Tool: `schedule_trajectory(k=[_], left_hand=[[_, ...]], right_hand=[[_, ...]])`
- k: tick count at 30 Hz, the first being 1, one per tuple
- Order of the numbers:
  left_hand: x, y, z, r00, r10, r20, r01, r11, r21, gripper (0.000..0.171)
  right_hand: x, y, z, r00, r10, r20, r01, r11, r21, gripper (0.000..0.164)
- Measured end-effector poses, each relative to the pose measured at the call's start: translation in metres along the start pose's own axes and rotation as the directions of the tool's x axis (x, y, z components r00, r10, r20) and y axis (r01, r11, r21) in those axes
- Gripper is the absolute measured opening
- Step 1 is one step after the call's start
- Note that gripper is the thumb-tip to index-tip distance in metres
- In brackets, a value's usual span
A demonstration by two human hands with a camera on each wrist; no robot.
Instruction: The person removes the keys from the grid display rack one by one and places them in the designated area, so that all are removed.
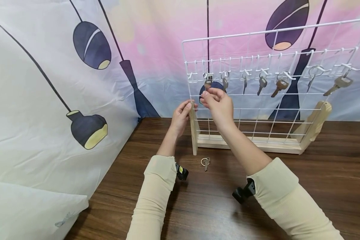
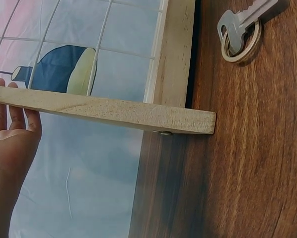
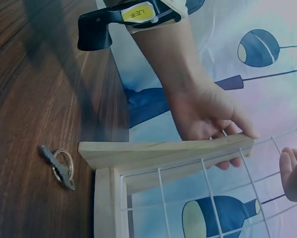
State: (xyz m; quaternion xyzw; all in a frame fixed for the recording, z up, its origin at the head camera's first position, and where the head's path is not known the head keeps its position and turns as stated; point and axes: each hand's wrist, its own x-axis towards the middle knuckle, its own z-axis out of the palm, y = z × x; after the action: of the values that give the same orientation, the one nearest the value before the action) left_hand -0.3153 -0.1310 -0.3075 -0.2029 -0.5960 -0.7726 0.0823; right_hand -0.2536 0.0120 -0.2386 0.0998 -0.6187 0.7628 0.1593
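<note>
A white wire grid rack (image 1: 249, 33) on a wooden stand faces me, with several keys hanging from its hooks. My left hand (image 1: 180, 118) grips the top of the stand's left upright (image 1: 193, 133), its thumb on one side and fingers on the other. Up at the leftmost hook, my right hand (image 1: 222, 108) pinches the lower part of a silver key (image 1: 209, 79) between thumb and fingers. The key's blade is mostly hidden by the fingertips. In the right wrist view, the right hand (image 3: 295, 176) shows only at the edge.
Another key (image 1: 206, 164) with a ring lies on the dark wooden table (image 1: 216, 200), in front of the stand's left foot. Brown (image 1: 280, 87) and silver keys hang along the hooks to the right. A printed cloth (image 1: 156, 50) hangs behind and at the left.
</note>
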Motion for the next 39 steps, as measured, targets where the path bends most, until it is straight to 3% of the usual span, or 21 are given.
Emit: schedule_trajectory(k=[14,20,31,39], left_hand=[[0.002,0.000,-0.001,1.000,-0.012,0.004,0.012,1.000,0.002,0.034],[0.000,0.001,-0.001,1.000,-0.024,-0.002,0.024,1.000,-0.010,0.034],[0.001,0.002,-0.001,0.999,-0.047,-0.026,0.047,0.999,0.000,0.034],[0.000,0.002,0.001,0.997,-0.063,-0.041,0.061,0.997,-0.039,0.033]], right_hand=[[-0.001,-0.008,0.009,0.991,-0.086,-0.103,0.091,0.995,0.049,0.016],[-0.007,-0.009,0.008,0.990,-0.116,-0.081,0.120,0.992,0.042,0.010],[-0.020,-0.028,0.006,0.999,-0.043,-0.011,0.044,0.998,0.040,0.011],[-0.026,-0.036,0.008,0.997,-0.070,0.022,0.069,0.997,0.035,0.013]])
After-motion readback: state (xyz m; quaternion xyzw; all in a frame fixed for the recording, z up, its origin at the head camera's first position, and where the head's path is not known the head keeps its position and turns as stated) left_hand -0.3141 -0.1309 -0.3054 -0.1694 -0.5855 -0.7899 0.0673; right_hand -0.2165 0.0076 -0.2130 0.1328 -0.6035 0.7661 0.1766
